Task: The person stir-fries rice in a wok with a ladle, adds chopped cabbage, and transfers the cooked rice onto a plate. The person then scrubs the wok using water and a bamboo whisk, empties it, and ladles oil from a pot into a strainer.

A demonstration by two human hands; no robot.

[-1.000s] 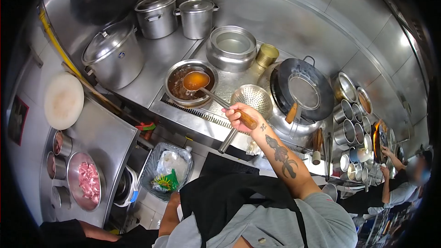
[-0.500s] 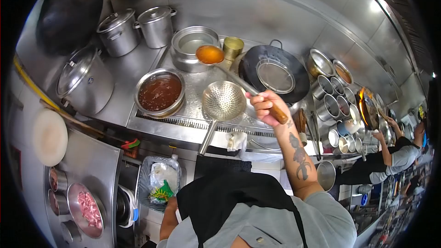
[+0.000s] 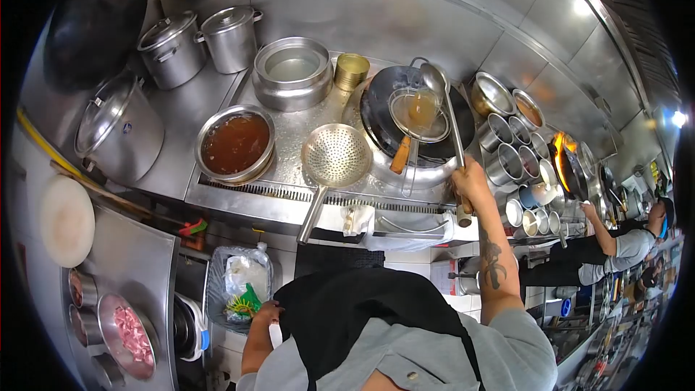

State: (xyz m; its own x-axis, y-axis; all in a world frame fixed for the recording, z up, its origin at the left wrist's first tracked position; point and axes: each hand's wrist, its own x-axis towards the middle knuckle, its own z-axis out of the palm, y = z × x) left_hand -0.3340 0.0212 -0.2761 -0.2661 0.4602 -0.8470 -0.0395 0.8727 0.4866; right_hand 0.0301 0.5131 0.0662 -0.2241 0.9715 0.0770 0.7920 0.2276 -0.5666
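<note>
My right hand (image 3: 470, 178) is closed around the handle of a long metal ladle (image 3: 452, 112), whose bowl is raised over the wok's far side. Inside the dark wok (image 3: 381, 105) rests a round mesh strainer (image 3: 439, 129), with an amber patch (image 3: 422, 110) that looks like liquid. A wooden handle (image 3: 400, 156) lies across the wok's near rim. Low beside my apron, my left hand (image 3: 268, 312) has curled fingers; something white shows below it, its kind unclear. A perforated skimmer (image 3: 337, 156) and a metal bowl of reddish-brown liquid (image 3: 237, 143) are to the wok's left.
A wide metal pot (image 3: 292, 90) and a tin can (image 3: 352, 71) stand behind the skimmer. Lidded pots (image 3: 230, 40) are at back left. Several metal containers (image 3: 495, 132) crowd the right, near flames (image 3: 559, 159) and a co-worker (image 3: 612, 246). A lined bin (image 3: 217, 282) sits below the counter.
My right hand has moved right and nearer me. The ladle, full of orange liquid before, has swung from beside the wide pot to over the wok. Amber colour now shows at the strainer.
</note>
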